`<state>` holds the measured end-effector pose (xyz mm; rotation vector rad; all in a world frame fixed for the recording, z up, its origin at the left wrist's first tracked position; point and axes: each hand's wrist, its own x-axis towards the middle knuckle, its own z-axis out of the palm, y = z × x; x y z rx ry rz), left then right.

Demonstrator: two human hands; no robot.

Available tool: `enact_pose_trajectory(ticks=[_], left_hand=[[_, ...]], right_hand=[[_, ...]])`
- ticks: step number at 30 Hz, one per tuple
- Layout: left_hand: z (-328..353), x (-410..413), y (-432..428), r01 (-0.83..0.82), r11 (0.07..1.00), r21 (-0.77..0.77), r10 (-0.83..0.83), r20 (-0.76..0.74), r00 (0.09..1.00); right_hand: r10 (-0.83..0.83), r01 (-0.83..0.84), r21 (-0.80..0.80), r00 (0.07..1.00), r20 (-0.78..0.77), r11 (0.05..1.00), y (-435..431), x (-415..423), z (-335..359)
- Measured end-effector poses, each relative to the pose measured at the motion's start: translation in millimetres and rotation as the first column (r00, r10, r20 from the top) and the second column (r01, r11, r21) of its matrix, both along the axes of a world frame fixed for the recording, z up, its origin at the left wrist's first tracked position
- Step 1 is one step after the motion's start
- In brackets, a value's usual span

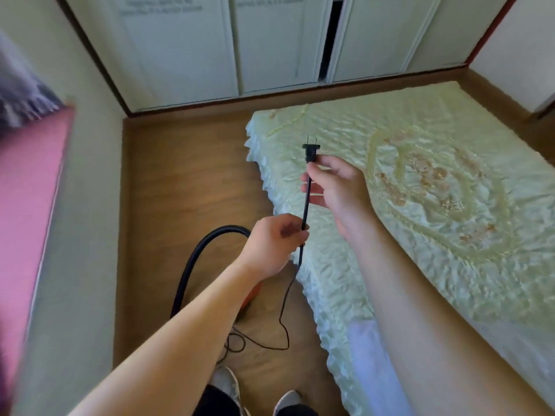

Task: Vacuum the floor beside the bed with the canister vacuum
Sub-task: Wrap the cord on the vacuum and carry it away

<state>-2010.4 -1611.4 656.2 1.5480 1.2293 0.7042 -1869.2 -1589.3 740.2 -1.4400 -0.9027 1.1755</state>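
Head view, what are the hands doing?
— Right hand [335, 184] pinches the black cord [306, 205] just under the plug [311, 152], prongs pointing up. Left hand [276, 243] is closed around the same cord lower down.

— And the vacuum?
— Mostly hidden under the left forearm: a bit of orange canister [251, 294] shows on the wooden floor [180, 181], with the black hose [198, 256] arching beside it. Slack cord loops on the floor, next to the bed [420, 190] with its pale green cover.

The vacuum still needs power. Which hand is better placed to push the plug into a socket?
Probably the right hand: it pinches just below the plug, prongs free. The left hand grips the cord lower.
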Motion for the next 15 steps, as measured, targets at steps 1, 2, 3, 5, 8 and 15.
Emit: enact_pose_trajectory(ticks=[1,2,3,5,8,15], left_hand=[[-0.3,-8.9,2.0,-0.036,0.999,0.002,0.036,-0.003,0.999],[-1.3,-18.8,4.2,-0.071,0.997,0.004,0.071,-0.007,0.997],[-3.5,-29.2,7.0,-0.106,0.994,0.002,0.106,-0.011,0.994],[-10.1,-50.9,13.8,-0.165,0.986,-0.006,0.165,-0.028,0.986],[-24.8,-83.0,26.4,-0.226,0.973,-0.043,0.225,-0.036,0.974],[-57.2,-146.7,54.7,-0.309,0.946,-0.093,0.302,-0.083,0.950]], right_hand=[[0.036,-0.036,-0.004,0.999,-0.001,0.999,7.4,-11.1,-1.1],[0.070,-0.070,-0.008,0.998,-0.002,0.998,15.1,-22.9,-3.1],[0.103,-0.103,-0.012,0.995,-0.005,0.995,23.3,-35.0,-6.5],[0.178,-0.178,-0.019,0.984,0.001,0.984,39.0,-59.0,-15.1],[0.281,-0.280,-0.041,0.959,0.045,0.959,60.6,-94.1,-30.4],[0.314,-0.311,-0.115,0.949,0.009,0.943,110.8,-151.7,-76.5]])
